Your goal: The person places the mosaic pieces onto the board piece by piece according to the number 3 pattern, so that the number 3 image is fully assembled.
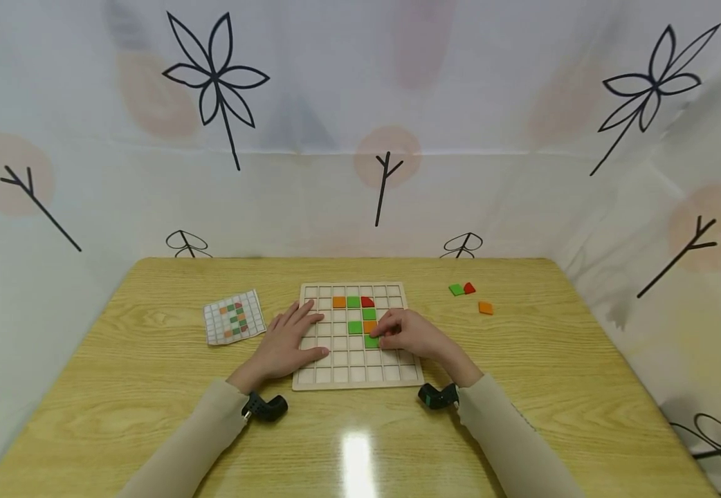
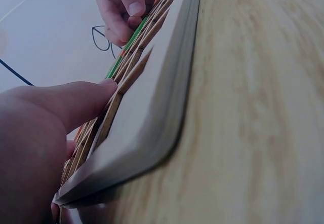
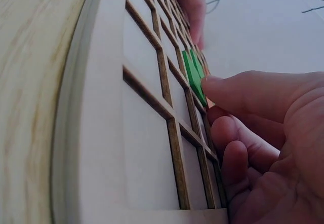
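Note:
A wooden grid board (image 1: 360, 386) lies on the table, holding several coloured tiles. My left hand (image 1: 284, 344) rests across its left side, fingers spread and the thumb over the lower cells. On the right, my right hand (image 1: 415, 335) pinches a green tile (image 1: 371, 342) between thumb and fingers, low over the grid; the right wrist view shows the thumb against the tile's edge (image 3: 194, 79). Just above it sits an orange tile (image 1: 369, 326), with another green tile (image 1: 355, 327) to the left. The top group includes an orange tile (image 1: 339, 302) and a red rounded tile (image 1: 367, 302).
A printed pattern card (image 1: 214, 328) lies left of the board, slightly turned. Loose on the table at the far right are a green tile (image 1: 457, 290), a red rounded tile (image 1: 469, 288) and an orange tile (image 1: 486, 308). A patterned cloth (image 1: 311, 207) hangs behind the table.

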Motion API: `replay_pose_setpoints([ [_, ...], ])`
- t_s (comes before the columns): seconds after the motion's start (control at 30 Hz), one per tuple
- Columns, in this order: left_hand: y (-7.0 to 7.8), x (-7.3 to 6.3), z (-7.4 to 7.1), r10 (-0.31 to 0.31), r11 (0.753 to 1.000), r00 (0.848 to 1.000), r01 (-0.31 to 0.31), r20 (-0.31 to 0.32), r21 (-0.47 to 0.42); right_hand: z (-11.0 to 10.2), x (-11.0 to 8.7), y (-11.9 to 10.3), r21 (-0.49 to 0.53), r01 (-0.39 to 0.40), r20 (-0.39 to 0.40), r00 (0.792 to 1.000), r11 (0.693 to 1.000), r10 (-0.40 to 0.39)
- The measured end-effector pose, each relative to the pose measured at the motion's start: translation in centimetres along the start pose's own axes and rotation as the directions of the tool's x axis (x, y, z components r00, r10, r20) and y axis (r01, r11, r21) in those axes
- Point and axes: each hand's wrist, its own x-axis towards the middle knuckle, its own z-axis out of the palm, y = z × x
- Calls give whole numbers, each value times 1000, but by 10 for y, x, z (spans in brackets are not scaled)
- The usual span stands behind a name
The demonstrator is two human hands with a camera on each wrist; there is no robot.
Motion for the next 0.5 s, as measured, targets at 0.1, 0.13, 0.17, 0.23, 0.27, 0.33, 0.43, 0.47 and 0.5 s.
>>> replay_pose_setpoints([
  [0.1,0,0,0,-1,1000,1000,1,1,-2,0,0,2,4,0,-3,1000,1000,0],
  [0.13,0,0,0,-2,1000,1000,2,1,0,0,0,3,8,-1,-6,1000,1000,1],
  [0.17,1,-1,0,-2,1000,1000,2,3,2,0,0,3,14,-1,-10,1000,1000,1],
  [0.23,0,-1,0,-3,1000,1000,3,3,6,-1,-1,3,21,2,-24,1000,1000,-1],
  [0.27,1,-1,0,-4,1000,1000,4,5,8,-1,-1,3,20,2,-37,999,1000,-1],
  [0.33,0,0,1,-3,1000,1000,3,7,14,-2,-2,3,14,6,-69,998,1000,-5],
  [0.43,0,-1,1,-3,1000,1000,3,7,15,-4,-5,2,-16,-7,-137,991,1000,4],
  [0.47,0,0,1,-3,1000,1000,3,8,14,-6,-6,2,-22,-15,-158,987,1000,11],
  [0.5,0,-1,1,-3,1000,1000,3,6,15,-7,-8,2,-24,-19,-176,984,1000,15],
])
